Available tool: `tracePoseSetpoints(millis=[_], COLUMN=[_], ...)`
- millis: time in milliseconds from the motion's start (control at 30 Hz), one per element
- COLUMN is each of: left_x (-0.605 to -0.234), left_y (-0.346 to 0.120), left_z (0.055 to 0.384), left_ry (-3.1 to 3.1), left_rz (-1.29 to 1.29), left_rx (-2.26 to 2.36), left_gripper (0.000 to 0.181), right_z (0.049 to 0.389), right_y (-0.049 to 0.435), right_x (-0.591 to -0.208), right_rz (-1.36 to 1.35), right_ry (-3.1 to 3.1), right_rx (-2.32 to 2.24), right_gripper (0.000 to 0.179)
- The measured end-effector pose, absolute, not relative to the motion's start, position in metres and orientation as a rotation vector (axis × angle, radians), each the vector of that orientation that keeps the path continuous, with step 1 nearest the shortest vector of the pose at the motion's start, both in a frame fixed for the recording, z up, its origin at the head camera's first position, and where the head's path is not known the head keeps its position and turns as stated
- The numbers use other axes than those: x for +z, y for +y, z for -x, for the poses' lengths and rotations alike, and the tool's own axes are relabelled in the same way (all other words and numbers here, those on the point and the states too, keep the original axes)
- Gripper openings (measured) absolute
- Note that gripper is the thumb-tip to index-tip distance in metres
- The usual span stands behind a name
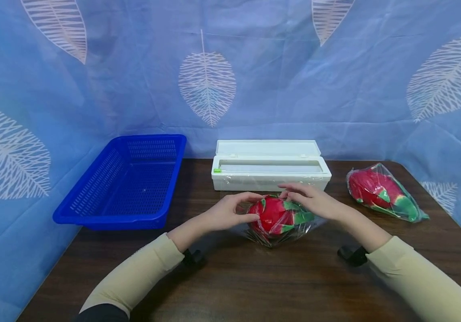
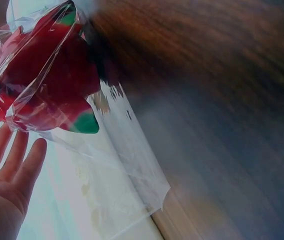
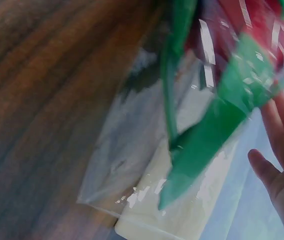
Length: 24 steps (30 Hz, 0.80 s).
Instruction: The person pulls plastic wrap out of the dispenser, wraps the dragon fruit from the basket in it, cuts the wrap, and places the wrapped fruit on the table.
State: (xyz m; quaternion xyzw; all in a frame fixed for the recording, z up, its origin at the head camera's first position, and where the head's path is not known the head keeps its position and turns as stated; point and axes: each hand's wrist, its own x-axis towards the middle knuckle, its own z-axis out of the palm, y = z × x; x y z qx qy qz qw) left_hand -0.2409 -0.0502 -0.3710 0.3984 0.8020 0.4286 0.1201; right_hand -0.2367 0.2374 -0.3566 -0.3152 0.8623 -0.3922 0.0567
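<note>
In the head view, a red toy dragon fruit with green leaf tips lies in loose clear plastic film near the middle of the dark table. My left hand cups its left end, thumb in front and fingers behind. At its upper right, my right hand touches the wrapped fruit with its fingers. Film creases cross the red fruit in the left wrist view. The right wrist view shows the right fingers at a green leaf, with the thumb apart from it.
A white cling film dispenser with its lid raised and a green slider stands just behind the hands. To the left is a blue perforated basket. Another film-wrapped dragon fruit lies at the right. A blue leaf-patterned cloth hangs behind.
</note>
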Motion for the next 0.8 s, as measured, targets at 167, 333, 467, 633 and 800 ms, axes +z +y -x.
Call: tracePoseSetpoints(millis=[167,333,467,633,800], left_x=[-0.373,-0.375,-0.375,-0.376,-0.377], left_y=[-0.052,-0.049,-0.046,-0.043,-0.039], left_z=[0.242,0.243,0.243,0.242,0.245], left_ry=[2.349,2.444,2.530,2.584,2.585], left_rz=[-1.269,-1.323,-1.308,-1.281,-1.202], left_rx=[1.200,1.092,1.075,1.140,1.229], left_gripper=[0.071,0.078,0.071,0.059,0.049], right_z=[0.232,0.225,0.226,0.226,0.227], right_y=[0.242,0.245,0.242,0.237,0.236], right_x=[-0.352,-0.359,-0.364,-0.369,-0.369], right_rz=[0.953,0.983,0.981,0.892,0.816], right_ry=[2.505,2.578,2.682,2.760,2.779], right_rx=[-1.305,-1.225,-1.189,-1.230,-1.245], right_gripper=[0.034,0.041,0.037,0.024,0.012])
